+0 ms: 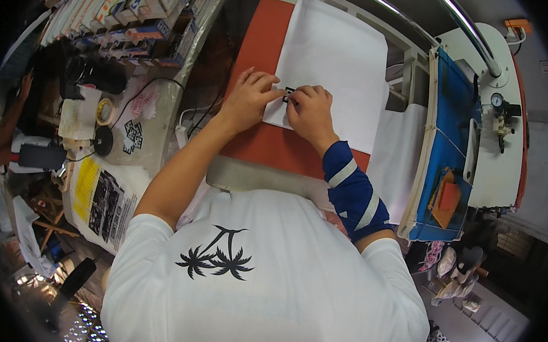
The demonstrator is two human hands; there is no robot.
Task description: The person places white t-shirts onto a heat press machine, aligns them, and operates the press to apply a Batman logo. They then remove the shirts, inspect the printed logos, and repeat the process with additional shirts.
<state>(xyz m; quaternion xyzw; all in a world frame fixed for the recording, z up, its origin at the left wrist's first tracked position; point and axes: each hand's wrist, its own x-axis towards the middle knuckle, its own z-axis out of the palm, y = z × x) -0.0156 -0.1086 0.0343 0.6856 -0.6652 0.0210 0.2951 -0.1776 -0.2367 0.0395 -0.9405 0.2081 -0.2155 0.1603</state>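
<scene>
A small black-and-white printed piece (289,91) lies near the lower left edge of a white sheet (334,55). The sheet rests on a red-orange flat pad (256,51). My left hand (251,99) is over the pad's left part, fingers apart, its thumb reaching to the small piece. From the other side my right hand (313,111) has its thumb and fingers pinched on that piece, hiding part of it. A blue sleeve with white stripes (355,191) covers my right forearm.
To the left, a table (158,110) holds boxed rolls (118,8), a tape roll (105,112), and several black-and-white cut pieces (133,137). A blue panel (442,143) stands at right beside a white machine with a pressure gauge (496,100). Metal bars (468,29) cross the far right.
</scene>
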